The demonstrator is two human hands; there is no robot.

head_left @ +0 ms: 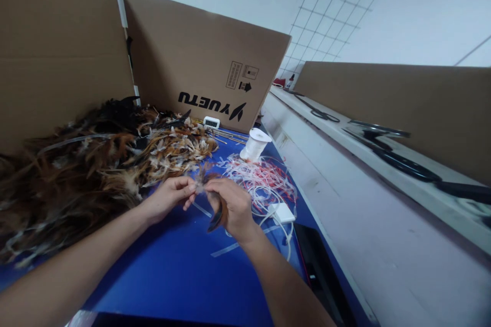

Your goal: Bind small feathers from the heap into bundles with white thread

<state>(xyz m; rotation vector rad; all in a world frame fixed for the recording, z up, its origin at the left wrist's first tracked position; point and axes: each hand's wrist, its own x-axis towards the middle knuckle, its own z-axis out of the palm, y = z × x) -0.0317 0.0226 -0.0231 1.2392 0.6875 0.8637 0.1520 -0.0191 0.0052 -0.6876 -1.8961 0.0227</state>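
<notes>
Both hands meet over the blue tabletop [161, 265], close to the front of a feather pile. My left hand [174, 196] pinches the fluffy grey base of a small feather bunch [200, 180] between thumb and forefinger. My right hand [232, 204] is closed from the other side, with a brown and black feather [218, 215] hanging down under its fingers. Where the fingertips meet, the fine detail is too small to make out. The big pile of brown, black and cream feathers [115, 163] spreads to the left, behind my left forearm.
A white spool [255, 144] stands behind tangled red and clear strips [264, 179]. A white charger [282, 212] with its cable lies to the right. An upright YUETU carton [199, 56] stands behind. Black-handled scissors [406, 163] rest on the ledge at right.
</notes>
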